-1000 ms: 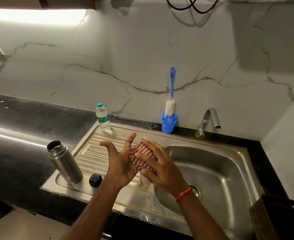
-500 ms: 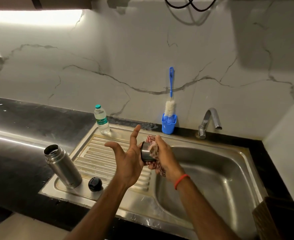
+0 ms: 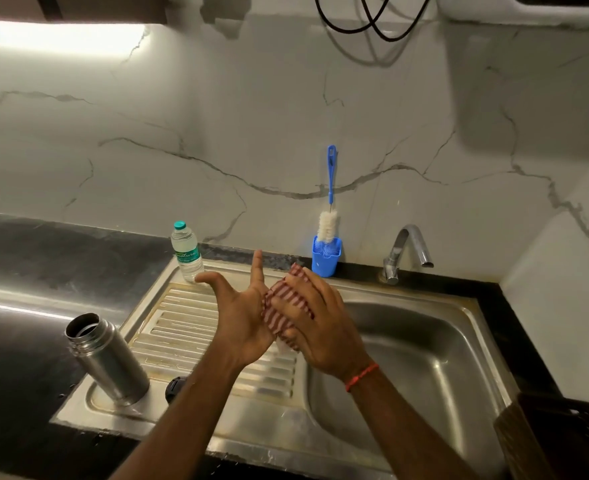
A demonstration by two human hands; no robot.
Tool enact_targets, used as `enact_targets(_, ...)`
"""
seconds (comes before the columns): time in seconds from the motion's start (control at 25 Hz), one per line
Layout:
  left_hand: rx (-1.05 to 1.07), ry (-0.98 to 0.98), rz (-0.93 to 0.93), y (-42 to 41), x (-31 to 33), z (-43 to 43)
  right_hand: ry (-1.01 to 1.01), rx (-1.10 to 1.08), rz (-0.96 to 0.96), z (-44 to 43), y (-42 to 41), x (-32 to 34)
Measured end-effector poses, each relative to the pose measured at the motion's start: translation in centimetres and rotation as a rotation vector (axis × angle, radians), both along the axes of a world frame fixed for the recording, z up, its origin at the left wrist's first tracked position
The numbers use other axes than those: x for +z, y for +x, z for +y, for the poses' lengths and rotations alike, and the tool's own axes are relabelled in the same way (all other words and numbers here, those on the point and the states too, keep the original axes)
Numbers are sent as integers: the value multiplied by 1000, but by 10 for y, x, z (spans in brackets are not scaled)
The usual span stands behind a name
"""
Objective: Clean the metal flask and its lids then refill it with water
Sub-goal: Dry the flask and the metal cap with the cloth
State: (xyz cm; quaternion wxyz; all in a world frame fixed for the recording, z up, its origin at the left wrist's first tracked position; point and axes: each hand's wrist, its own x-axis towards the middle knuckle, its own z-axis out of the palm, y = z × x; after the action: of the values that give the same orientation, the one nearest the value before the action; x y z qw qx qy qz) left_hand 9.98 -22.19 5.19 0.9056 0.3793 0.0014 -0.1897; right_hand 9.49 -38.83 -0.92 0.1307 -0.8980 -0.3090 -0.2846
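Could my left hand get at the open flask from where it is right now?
Probably yes: the flask stands uncovered left of the left hand, with only bare drainboard between.

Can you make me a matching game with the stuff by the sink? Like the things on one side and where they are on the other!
Things:
1. metal flask
2. bottle brush
3. striped cloth
4. water bottle

Places:
A. standing in the blue holder
B. between the two hands
C. back corner of the drainboard, cap on
D. front left of the drainboard, open top

Pairs: 1-D, 2-A, 3-B, 4-C
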Motion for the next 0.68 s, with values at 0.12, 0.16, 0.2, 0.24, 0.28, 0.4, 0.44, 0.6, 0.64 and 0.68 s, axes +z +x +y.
enact_targets(0.12,27,118,-82,1,4,-5,285,-194,153,25,0,18)
enact_targets(0.16,38,155,-114,1,4,-5,401,-258,258,32,1,29)
enact_targets(0.2,44,189,-155,0,3,-4,513,-308,373,36,3,38)
enact_targets(0.24,47,216,-191,0,2,-4,616,-340,507,37,6,46)
enact_targets(0.28,45,219,-211,-1,0,-5,711,-365,651,37,9,53)
enact_targets(0.4,45,115,-177,-5,-8,-10,1022,-410,1059,28,14,62)
enact_targets(0.44,49,73,-156,-5,-10,-13,1174,-362,1196,28,12,61)
enact_targets(0.6,93,15,-107,-3,-14,-24,1361,-323,1221,33,2,45)
enact_targets(0.64,111,-5,-85,-3,-15,-26,1314,-370,1143,36,-1,44)
enact_targets(0.68,126,-24,-57,-3,-16,-26,1230,-410,1052,39,-4,42)
